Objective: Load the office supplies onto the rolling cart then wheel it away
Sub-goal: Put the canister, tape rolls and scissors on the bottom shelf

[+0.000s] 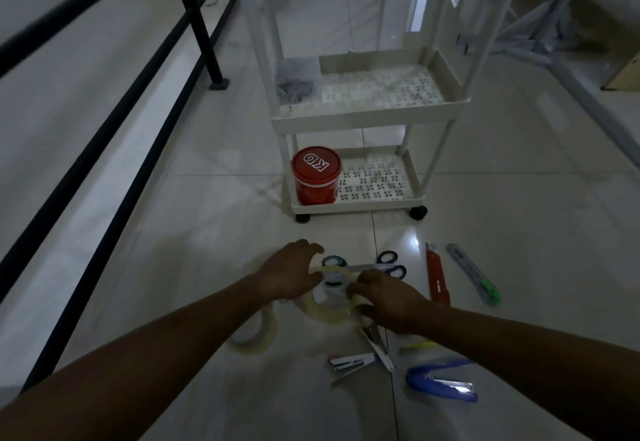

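– Glossy pale floor tiles (pixel 173 232) are our work surface, with the black railing (pixel 194 17) to our left and the white cart (pixel 370 118) just ahead. Where is the tape?

– Between our two hands, down by the tiles and well short of the cart. Our left hand (pixel 294 276) curls its fingers over the far edge of the tape rolls (pixel 325 316), and our right hand (pixel 391 302) curls round the near side. We cannot tell how many rolls are stacked, or whether they are off the floor yet.

– So the step is lifting them together. How do we do it cleanly?

– We squeeze inward from both sides so the rings stay lined up, since smooth rolls probably slide on one another. We go straight up first, because the black-handled scissors (pixel 389 260) lie just beyond our fingers and we don't want to drag them.

– And where do we set them?

– The middle tier looks best, with bare space to the right of the grey heap of clips (pixel 294 87). The bottom tier holds the red tub (pixel 315 180) at its left. We lay the rolls flat so they cannot wheel off.

– What waits on the tiles?

– The loose tape roll (pixel 256 340) under our left forearm, the red knife (pixel 437 277), the green-tipped knife (pixel 474 276), the blue stapler (pixel 440 381) and the small stapler (pixel 353 361).
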